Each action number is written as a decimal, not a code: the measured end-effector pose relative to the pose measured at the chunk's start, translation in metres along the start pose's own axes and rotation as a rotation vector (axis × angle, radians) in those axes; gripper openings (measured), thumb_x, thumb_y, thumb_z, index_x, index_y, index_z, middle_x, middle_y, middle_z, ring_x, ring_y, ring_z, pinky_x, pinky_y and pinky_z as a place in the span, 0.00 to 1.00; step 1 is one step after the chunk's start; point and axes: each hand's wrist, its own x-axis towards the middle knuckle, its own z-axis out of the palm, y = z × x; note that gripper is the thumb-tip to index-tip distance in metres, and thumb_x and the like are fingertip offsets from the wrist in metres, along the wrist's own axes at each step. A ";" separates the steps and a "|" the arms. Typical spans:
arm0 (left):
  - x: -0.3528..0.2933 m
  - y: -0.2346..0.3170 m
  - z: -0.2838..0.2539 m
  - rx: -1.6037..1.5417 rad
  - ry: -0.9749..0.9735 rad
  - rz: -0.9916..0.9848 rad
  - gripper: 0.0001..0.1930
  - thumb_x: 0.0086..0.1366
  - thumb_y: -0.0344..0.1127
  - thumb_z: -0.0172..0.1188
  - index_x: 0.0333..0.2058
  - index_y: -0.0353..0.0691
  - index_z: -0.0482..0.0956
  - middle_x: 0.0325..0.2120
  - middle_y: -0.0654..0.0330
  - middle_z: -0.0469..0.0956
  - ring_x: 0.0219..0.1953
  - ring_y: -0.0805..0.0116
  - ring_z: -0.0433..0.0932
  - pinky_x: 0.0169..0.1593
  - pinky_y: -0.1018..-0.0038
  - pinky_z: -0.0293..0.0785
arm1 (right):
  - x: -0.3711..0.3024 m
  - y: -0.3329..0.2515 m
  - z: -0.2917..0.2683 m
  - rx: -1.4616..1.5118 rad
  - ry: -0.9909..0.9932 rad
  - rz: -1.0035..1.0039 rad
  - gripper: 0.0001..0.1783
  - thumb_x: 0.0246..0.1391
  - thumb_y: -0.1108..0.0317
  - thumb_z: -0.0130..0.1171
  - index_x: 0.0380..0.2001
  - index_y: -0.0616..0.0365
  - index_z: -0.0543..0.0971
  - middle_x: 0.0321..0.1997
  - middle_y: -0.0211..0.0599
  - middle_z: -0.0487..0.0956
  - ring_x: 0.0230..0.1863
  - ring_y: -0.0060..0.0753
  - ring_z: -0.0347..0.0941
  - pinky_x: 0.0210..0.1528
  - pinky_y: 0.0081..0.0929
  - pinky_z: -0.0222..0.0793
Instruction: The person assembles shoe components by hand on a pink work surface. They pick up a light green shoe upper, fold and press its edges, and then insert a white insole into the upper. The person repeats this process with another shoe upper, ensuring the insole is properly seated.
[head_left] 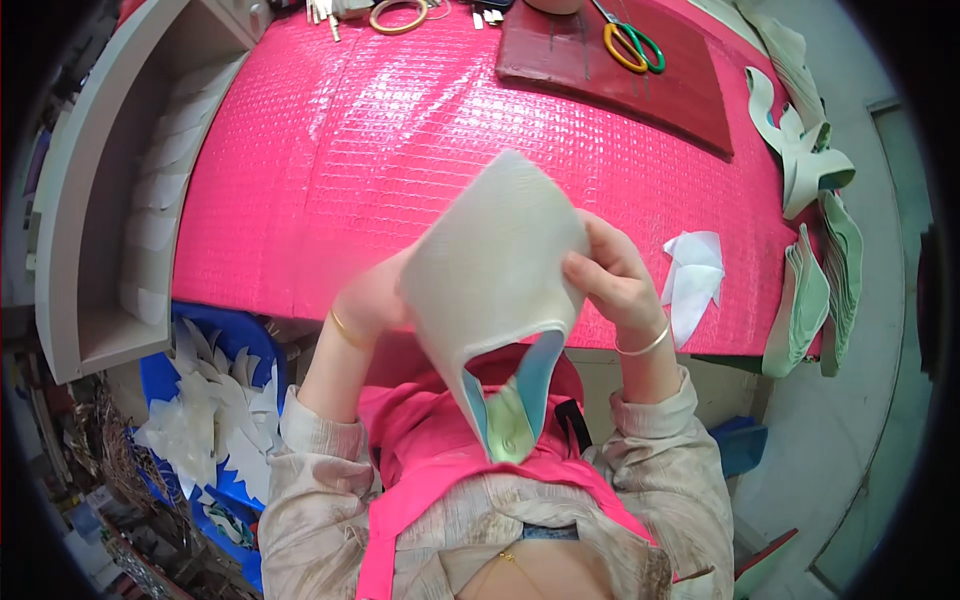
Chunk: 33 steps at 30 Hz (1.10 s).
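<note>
A pale white shoe upper is raised in front of me over the near edge of the table. Light blue lining shows inside its U-shaped opening, and a pale green part shows at the lower end. My right hand is closed on the upper's right edge, thumb on the outer face and fingers behind. On the opposite edge is my left hand, smeared by motion, its fingers hidden behind the upper. White torn-looking scraps lie on the table to the right of my right hand.
Pink quilted sheeting covers the table. A dark red board with yellow-and-green-handled scissors lies at the far right. Stacked green-white pieces line the right edge. A grey shelf stands left, above a blue bin of white offcuts.
</note>
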 end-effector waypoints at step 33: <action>0.191 -0.111 0.099 1.905 -0.526 0.386 0.21 0.58 0.35 0.47 0.52 0.46 0.68 0.57 0.62 0.60 0.60 0.67 0.57 0.62 0.57 0.50 | -0.165 -0.001 -0.149 -1.188 0.991 0.127 0.04 0.46 0.72 0.56 0.26 0.61 0.74 0.26 0.42 0.74 0.27 0.42 0.73 0.29 0.30 0.68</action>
